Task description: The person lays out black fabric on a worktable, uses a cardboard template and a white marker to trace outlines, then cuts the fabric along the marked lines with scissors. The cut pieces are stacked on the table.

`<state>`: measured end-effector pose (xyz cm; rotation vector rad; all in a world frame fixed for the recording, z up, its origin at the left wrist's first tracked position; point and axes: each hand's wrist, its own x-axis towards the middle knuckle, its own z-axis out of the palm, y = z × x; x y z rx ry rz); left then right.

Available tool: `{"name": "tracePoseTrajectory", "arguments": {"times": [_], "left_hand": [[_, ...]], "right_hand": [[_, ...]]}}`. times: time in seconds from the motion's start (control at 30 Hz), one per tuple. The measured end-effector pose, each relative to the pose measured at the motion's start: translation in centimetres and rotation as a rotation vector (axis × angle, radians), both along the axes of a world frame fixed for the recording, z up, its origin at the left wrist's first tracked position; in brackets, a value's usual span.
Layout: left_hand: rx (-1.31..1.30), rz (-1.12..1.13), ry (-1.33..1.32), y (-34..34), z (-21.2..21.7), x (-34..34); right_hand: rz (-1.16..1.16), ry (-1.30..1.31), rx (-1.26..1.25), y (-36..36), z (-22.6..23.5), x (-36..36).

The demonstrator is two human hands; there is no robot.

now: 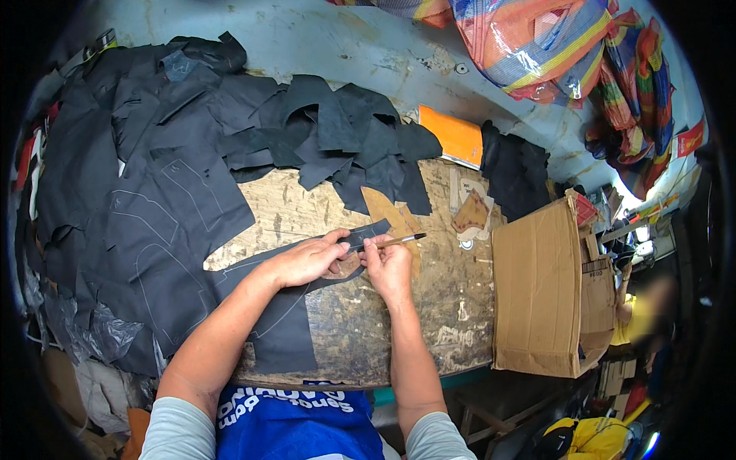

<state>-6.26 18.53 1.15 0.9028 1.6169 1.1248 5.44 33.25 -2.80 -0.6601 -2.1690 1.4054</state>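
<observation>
Here, mid-frame on the worktop (429, 307), your left hand (303, 261) presses flat on the black leather strip (307, 284) while right-hand fingers (376, 247) pinch the pen (395, 242); keep the strip pinned.

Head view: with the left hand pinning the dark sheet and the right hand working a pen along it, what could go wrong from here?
1. The left hand pins the dark sheet right beside the pen in the right hand; the tip could catch a finger or the line wobble.
2. The sheet's lower edge reaches the wooden table edge, so it might slide off if released.
3. Loose black cut pieces lie heaped nearby and could get mixed up.
</observation>
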Motion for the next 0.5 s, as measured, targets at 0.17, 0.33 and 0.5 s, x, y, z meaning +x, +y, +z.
{"name": "tracePoseTrajectory", "arguments": {"times": [0.17, 0.33, 0.5], "left_hand": [[-0.014, -0.026, -0.085, 0.1, -0.3, -0.4], [-0.005, 0.003, -0.216, -0.1, -0.4, -0.7], [0.008, -0.002, -0.197, -0.4, -0.5, -1.0]], "right_hand": [[0.007, -0.008, 0.6, -2.4, 1.9, 1.6], [0.062, -0.05, 0.803, -5.6, 3.3, 2.2], [0.158, 0.071, 0.712, -7.2, 2.7, 1.4]]}}
